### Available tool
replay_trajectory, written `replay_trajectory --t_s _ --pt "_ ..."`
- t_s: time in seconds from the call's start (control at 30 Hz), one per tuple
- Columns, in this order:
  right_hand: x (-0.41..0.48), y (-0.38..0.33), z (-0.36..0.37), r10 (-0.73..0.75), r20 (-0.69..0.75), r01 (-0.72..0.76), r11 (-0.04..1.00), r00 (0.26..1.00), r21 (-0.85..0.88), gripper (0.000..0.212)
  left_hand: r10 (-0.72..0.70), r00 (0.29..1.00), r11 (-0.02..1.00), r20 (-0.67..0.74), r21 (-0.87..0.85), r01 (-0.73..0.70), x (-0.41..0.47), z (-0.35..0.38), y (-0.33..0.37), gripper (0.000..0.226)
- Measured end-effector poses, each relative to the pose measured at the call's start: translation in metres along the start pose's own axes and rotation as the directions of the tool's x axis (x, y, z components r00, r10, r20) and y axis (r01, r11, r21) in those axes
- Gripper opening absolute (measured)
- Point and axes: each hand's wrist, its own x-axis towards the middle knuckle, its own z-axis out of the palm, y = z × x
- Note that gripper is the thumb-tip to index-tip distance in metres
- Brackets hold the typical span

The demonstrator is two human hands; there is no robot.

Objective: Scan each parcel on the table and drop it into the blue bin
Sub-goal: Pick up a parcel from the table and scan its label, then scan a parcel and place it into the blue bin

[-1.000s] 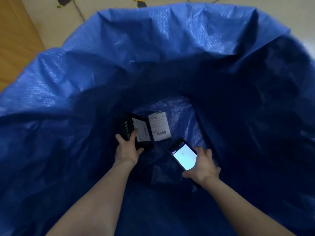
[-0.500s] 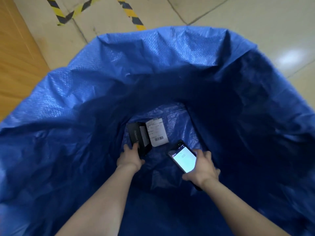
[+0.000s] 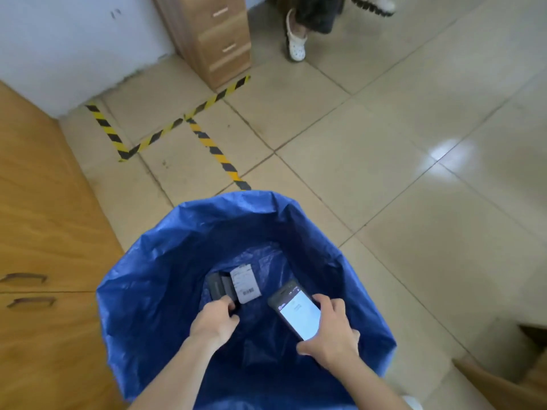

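**A:** From the head camera, where does the parcel sit against the left hand?

**B:** The left hand (image 3: 217,319) reaches down into the blue bin (image 3: 165,261), and the black parcel (image 3: 220,288) lies just beyond its fingertips, toward the far side of the bin's floor. The fingers are curled over the parcel's near edge and touch it; whether they truly grip it or only rest against it cannot be told, as the contact is dark and blurred.

**A:** And the white slip beside it?

**B:** That is a shipping label (image 3: 246,284) with a barcode at its lower end. It lies just right of the black parcel, touching or overlapping its right edge. What it is stuck to cannot be made out against the blue liner.

**A:** What about the right hand?

**B:** The right hand (image 3: 331,332) is closed around a handheld scanner (image 3: 296,310), fingers wrapped along its right side and thumb under the near end. The screen glows white and faces up. The scanner is held over the bin's opening, to the right of the parcel and apart from it.

**A:** Anything around the bin?

**B:** It stands on a tiled floor (image 3: 384,173) beside a wooden cabinet (image 3: 44,232) on the left. Yellow-and-black tape (image 3: 213,146) runs across the tiles beyond it, and a small drawer unit (image 3: 219,39) stands against the wall. Another person's foot in a white clog (image 3: 296,42) shows at the top.
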Motion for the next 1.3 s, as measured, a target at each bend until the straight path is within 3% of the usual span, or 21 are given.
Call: replay_trajectory --t_s 0.23,0.4,0.53,0.73,0.9,1.1,1.2,1.3 --pt "-0.087 0.038 -0.117 -0.057 -0.114 0.069 0.992 0.992 0.104 0.093 0.101 0.989 0.994 -0.106 -0.021 -0.104 -0.121 -0.029 0.110 0.025" --pt "-0.147 0.102 -0.212 -0.062 -0.239 0.103 0.981 0.969 0.164 0.086 0.247 0.948 0.964 -0.201 -0.046 -0.261 -0.208 -0.030 0.206 0.016" --pt "-0.184 0.166 -0.275 -0.013 -0.320 0.079 0.978 0.947 0.194 0.093 0.403 0.892 0.909 -0.206 -0.021 -0.416 -0.260 -0.008 0.284 0.018" --pt "-0.247 0.269 -0.377 0.100 -0.489 0.047 0.959 0.867 0.280 0.094 0.647 0.746 0.760 -0.158 0.055 -0.647 -0.325 0.028 0.432 0.018" --pt "-0.294 0.352 -0.411 0.283 -0.573 -0.013 0.904 0.769 0.428 0.097 0.795 0.606 0.603 -0.031 0.150 -0.784 -0.367 0.065 0.527 0.022" --pt "-0.336 0.443 -0.420 0.561 -0.503 -0.206 0.776 0.657 0.596 0.099 0.881 0.461 0.441 0.107 0.165 -0.882 -0.399 0.124 0.617 0.026" --pt "-0.352 0.477 -0.416 0.652 -0.463 -0.250 0.703 0.601 0.666 0.101 0.904 0.387 0.352 0.179 0.202 -0.914 -0.410 0.154 0.651 0.048" --pt "-0.365 0.499 -0.414 0.715 -0.422 -0.289 0.644 0.557 0.709 0.102 0.932 0.268 0.218 0.246 0.214 -0.952 -0.417 0.182 0.681 0.070"
